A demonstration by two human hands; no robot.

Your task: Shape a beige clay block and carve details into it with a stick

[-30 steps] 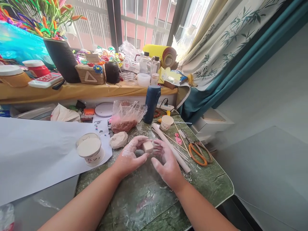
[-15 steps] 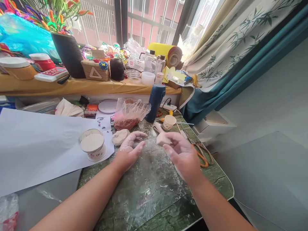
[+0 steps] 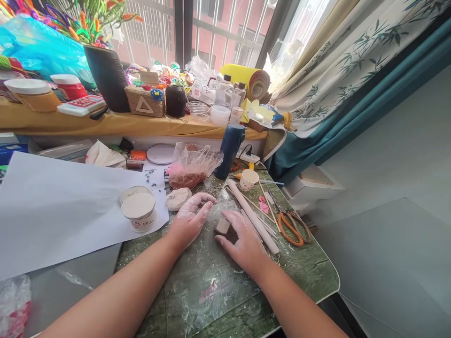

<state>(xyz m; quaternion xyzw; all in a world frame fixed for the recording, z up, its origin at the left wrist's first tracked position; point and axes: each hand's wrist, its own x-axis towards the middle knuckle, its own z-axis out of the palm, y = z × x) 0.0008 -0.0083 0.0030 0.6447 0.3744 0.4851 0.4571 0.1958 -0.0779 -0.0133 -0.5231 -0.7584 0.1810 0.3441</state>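
My right hand (image 3: 243, 241) is low over the clear sheet (image 3: 197, 281), its thumb and fingers around the sides of a small pale clay block (image 3: 222, 226). The block looks square-edged and rests at or close to the surface. My left hand (image 3: 190, 218), dusted white, lies with thumb and fingers apart and nothing between them. Just behind its fingers is a flattened lump of pale clay (image 3: 178, 199). A long pale rolling pin (image 3: 255, 218) lies diagonally beyond my right hand.
Right of the rolling pin are thin sticks (image 3: 269, 206) and orange-handled scissors (image 3: 291, 229). A paper cup (image 3: 248, 180), a dark blue flask (image 3: 229, 152) and a bag of brown material (image 3: 188, 176) stand behind. At left, a clay-topped cup (image 3: 143, 220) sits on white paper (image 3: 70, 206).
My right hand has come down and to the left with the clay block, uncovering the rolling pin and scissors. My left hand has hardly moved. The view has shifted slightly.
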